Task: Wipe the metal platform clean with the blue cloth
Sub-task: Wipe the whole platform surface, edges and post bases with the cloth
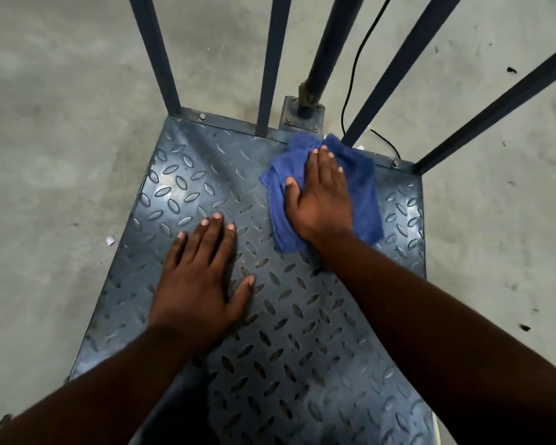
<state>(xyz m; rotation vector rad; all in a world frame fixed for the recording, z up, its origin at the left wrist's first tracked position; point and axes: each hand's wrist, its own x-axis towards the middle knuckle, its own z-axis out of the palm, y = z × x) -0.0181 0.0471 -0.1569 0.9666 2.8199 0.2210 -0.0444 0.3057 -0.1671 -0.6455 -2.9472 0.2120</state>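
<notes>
Blue cloth (363, 200): crumpled, on the far right part of the platform, close to its far edge.
Metal platform (286, 316): dark diamond-tread plate sitting on the concrete floor (61, 155).
Right hand (321, 200): flat on top of the cloth, grip spread, fingers straight, pressing down.
Left hand (199, 284): flat on bare plate, left of the cloth and nearer, grip spread.
Bars (154, 53): dark uprights rising from the far edge.
Post (318, 43): round, on a bolted base behind that edge, black cable (353, 69) beside it.
</notes>
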